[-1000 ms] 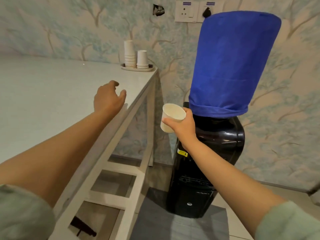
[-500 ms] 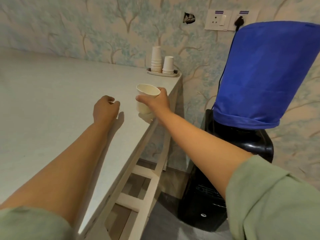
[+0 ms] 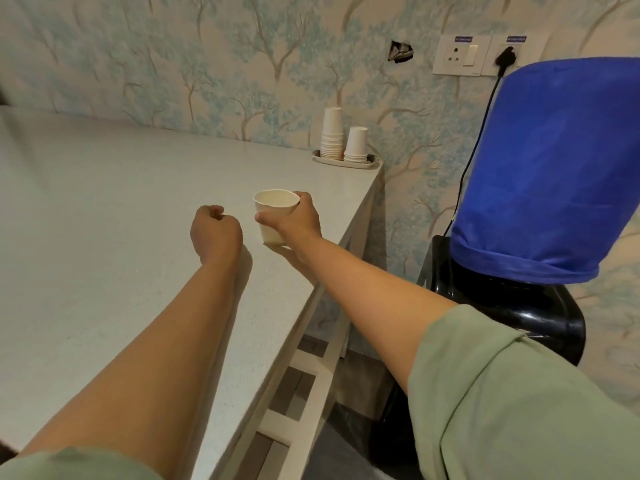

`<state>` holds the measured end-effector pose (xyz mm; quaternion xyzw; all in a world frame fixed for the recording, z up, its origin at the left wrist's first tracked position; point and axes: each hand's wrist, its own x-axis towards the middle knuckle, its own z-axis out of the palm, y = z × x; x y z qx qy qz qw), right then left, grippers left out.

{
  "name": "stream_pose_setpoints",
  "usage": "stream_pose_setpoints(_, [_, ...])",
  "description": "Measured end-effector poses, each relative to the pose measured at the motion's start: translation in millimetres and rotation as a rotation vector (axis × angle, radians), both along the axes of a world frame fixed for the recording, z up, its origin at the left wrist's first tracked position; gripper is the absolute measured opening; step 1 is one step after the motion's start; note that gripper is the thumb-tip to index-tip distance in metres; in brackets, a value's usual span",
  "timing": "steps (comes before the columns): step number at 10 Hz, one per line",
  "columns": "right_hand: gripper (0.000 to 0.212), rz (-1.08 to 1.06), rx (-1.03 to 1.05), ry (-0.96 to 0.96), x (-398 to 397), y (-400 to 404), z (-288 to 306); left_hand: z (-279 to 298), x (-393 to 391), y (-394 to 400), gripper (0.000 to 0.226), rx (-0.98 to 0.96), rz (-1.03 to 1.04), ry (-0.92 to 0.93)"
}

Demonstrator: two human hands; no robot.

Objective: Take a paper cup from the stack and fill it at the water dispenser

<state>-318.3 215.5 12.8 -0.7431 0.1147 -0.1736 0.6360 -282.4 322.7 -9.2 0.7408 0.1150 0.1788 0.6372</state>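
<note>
You have the white paper cup [image 3: 275,216] standing on the pale speckled table [image 3: 104,209] near its right edge, your right hand [image 3: 294,221] wrapped around it. Your left hand [image 3: 215,233] rests just left of the cup. At the table's far right corner, the shallow grey tray [image 3: 372,163] holds the tall stack of white paper cups [image 3: 332,138] on the left and the shorter stack of white paper cups [image 3: 356,144] on the right. The black water dispenser with the blue-covered bottle [image 3: 547,168] stands on the floor beyond the table's right edge.

White paper cup [image 3: 275,216] upright near the table's right edge; cup stack [image 3: 331,138] at its far right corner; black dispenser [image 3: 512,306] beside it.
</note>
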Motion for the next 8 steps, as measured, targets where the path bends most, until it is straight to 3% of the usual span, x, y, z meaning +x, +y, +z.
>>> stream_pose_setpoints(3, [0.074, 0.082, -0.120, 0.038, 27.8, 19.1, -7.2, 0.8, 9.2, -3.5, 0.039, -0.062, 0.110, -0.007])
stream_pose_setpoints(5, [0.074, 0.096, -0.127, 0.043, 32.0, 22.3, -7.2, 4.8, 6.5, -3.1, 0.040, 0.037, 0.092, -0.016])
stream_pose_setpoints(8, [0.093, 0.060, -0.118, 0.032, 27.7, 20.1, -14.1, 11.8, -4.8, -4.4, 0.041, 0.088, 0.113, -0.025])
